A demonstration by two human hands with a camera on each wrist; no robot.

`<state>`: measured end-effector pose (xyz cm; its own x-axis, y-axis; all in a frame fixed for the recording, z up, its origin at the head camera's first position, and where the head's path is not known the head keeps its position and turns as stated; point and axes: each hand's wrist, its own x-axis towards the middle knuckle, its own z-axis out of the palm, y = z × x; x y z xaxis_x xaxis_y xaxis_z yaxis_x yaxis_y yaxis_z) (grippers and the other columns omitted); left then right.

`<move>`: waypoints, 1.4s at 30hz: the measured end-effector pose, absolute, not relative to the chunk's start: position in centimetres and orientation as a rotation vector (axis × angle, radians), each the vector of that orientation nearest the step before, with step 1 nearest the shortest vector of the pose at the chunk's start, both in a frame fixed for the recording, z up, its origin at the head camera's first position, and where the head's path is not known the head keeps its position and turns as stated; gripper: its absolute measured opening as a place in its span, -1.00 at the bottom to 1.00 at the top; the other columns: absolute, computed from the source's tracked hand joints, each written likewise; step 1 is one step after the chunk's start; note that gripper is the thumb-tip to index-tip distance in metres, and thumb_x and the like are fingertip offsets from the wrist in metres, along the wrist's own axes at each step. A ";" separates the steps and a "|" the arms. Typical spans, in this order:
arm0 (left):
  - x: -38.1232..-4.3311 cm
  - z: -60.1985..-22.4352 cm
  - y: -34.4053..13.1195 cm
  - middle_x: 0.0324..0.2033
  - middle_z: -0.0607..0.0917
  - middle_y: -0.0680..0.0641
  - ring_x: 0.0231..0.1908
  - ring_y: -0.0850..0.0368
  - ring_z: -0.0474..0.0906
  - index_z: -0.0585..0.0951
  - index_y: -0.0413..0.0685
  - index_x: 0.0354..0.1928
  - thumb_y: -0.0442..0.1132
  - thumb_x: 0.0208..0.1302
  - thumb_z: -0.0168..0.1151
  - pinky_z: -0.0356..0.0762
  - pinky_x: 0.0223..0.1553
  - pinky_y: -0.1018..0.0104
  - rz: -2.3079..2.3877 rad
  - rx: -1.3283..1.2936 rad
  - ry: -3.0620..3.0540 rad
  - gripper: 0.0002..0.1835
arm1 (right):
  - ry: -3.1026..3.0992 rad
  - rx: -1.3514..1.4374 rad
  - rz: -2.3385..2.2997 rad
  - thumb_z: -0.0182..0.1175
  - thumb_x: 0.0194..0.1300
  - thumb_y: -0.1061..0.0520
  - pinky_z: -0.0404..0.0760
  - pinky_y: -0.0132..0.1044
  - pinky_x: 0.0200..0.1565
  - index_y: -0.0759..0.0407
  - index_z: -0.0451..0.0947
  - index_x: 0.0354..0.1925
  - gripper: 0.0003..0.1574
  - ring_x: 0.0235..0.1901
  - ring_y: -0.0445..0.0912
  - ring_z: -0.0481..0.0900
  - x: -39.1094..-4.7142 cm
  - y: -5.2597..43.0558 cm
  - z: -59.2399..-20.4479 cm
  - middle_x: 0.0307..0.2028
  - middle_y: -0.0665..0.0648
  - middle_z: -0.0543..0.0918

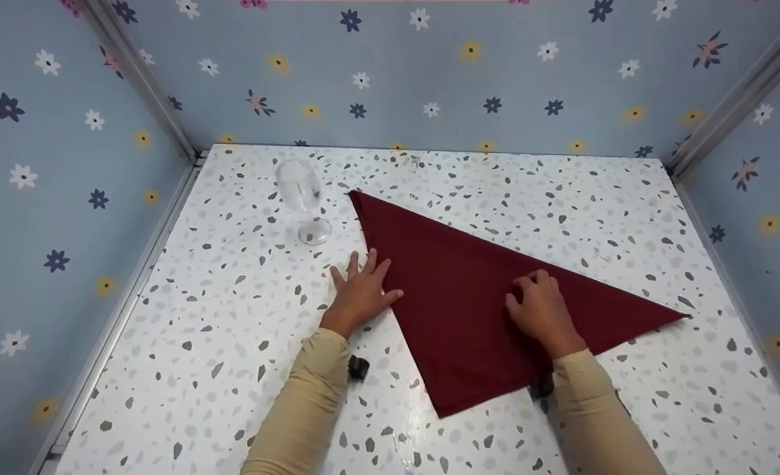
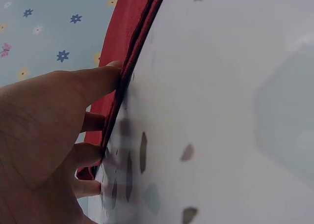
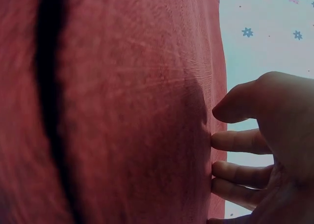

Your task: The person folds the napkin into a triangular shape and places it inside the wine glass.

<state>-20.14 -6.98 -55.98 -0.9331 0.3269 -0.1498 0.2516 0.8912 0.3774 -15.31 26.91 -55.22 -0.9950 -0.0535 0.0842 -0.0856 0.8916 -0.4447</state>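
A dark red cloth napkin [image 1: 449, 290], folded into a large triangle, lies flat on the table. My left hand [image 1: 361, 295] has its fingers spread at the napkin's left edge, with the thumb on the cloth. Layered cloth edges [image 2: 128, 62] show beside that thumb in the left wrist view. On the right half of the napkin, my right hand [image 1: 540, 309] touches the cloth with bent fingers. Its fingertips [image 3: 218, 140] meet the surface in the right wrist view, the thumb standing apart from them, and fine creases run across the fabric there.
A clear stemmed glass [image 1: 299, 191] stands left of the napkin's far corner. The speckled white table [image 1: 231, 369] is enclosed by flowered blue panels [image 1: 390, 72] at the back and both sides, with metal rails [image 1: 146, 86] at the corners.
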 end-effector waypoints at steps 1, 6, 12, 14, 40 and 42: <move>-20.1 -56.0 -7.0 0.55 0.01 -0.18 0.52 -0.32 -0.26 0.21 0.04 0.55 0.28 0.42 0.08 -0.28 0.30 -0.53 0.533 0.444 2.851 -0.19 | -2.980 0.114 0.711 0.23 0.34 0.16 0.48 0.16 0.03 0.48 0.59 0.03 -0.57 0.04 0.31 0.38 -15.5 27.0 -55.2 0.02 0.44 0.44; -20.0 -56.0 -7.0 0.56 -0.01 -0.19 0.51 -0.34 -0.29 0.19 0.03 0.56 0.29 0.42 0.06 -0.31 0.30 -0.54 0.533 0.457 2.847 -0.18 | -2.960 0.114 0.725 0.24 0.34 0.15 0.48 0.13 0.03 0.46 0.60 0.01 -0.59 0.03 0.29 0.39 -16.1 27.2 -55.4 0.00 0.41 0.45; -20.1 -55.8 -7.0 0.56 -0.04 -0.18 0.52 -0.33 -0.32 0.17 0.04 0.57 0.32 0.40 0.06 -0.35 0.30 -0.52 0.519 0.468 2.836 -0.14 | -2.948 0.100 0.728 0.25 0.33 0.15 0.48 0.14 0.04 0.43 0.62 0.00 -0.61 0.05 0.28 0.39 -16.6 27.3 -55.6 0.01 0.40 0.46; -20.0 -56.0 -7.1 0.56 -0.05 -0.18 0.52 -0.33 -0.33 0.16 0.04 0.57 0.34 0.38 0.06 -0.36 0.31 -0.52 0.511 0.471 2.832 -0.12 | -2.951 0.111 0.723 0.26 0.33 0.15 0.46 0.16 0.07 0.43 0.61 0.02 -0.59 0.06 0.29 0.41 -16.4 27.3 -55.7 0.04 0.41 0.47; -20.0 -56.6 -7.5 0.58 -0.18 -0.14 0.50 -0.34 -0.45 0.03 0.05 0.60 0.54 0.15 0.11 -0.48 0.30 -0.49 0.534 0.515 2.792 0.14 | -3.064 0.028 0.665 0.36 0.27 0.07 0.22 0.49 0.17 0.32 0.56 0.17 -0.43 0.31 0.36 0.26 -7.9 22.8 -54.4 0.28 0.46 0.37; -20.0 -56.7 -7.6 0.58 -0.19 -0.12 0.50 -0.34 -0.46 0.03 0.05 0.60 0.54 0.15 0.12 -0.51 0.30 -0.48 0.555 0.515 2.789 0.14 | -3.070 0.014 0.670 0.35 0.28 0.07 0.16 0.52 0.19 0.31 0.55 0.18 -0.43 0.33 0.36 0.24 -7.7 22.6 -54.5 0.30 0.46 0.35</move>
<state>-19.97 -7.55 -56.66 -0.9061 0.3862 -0.1730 0.2904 0.8649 0.4094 -7.73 22.58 -54.50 -1.0000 -0.0088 0.0011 -0.0084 0.9090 -0.4166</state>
